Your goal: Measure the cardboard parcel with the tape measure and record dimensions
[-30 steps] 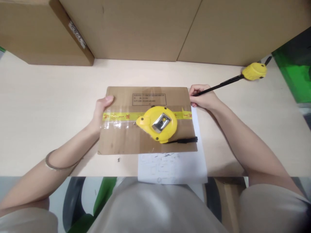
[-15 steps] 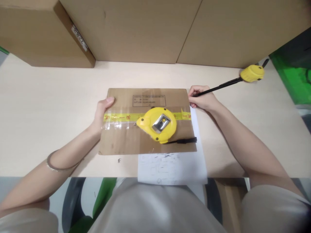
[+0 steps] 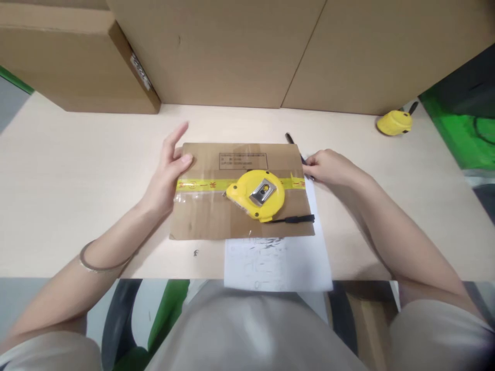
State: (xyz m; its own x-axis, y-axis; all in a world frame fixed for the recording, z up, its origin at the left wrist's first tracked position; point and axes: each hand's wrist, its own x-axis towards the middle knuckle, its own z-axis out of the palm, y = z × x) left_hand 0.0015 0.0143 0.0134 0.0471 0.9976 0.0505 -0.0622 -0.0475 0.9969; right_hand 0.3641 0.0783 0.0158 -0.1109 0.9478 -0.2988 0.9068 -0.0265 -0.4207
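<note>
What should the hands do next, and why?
Probably press the left hand flat on the cardboard: its fingers are lifted, and the right hand holds a pen at its right edge, so it could slide.

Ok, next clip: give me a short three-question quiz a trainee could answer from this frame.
1. Which lies on the flat cardboard? A) a yellow tape measure B) scissors C) a glue bottle
2. True or false: the left hand rests at the cardboard's right edge.
3. What does the right hand hold?
Key: 1 A. 2 false, it is at the left edge. 3 a black pen.
</note>
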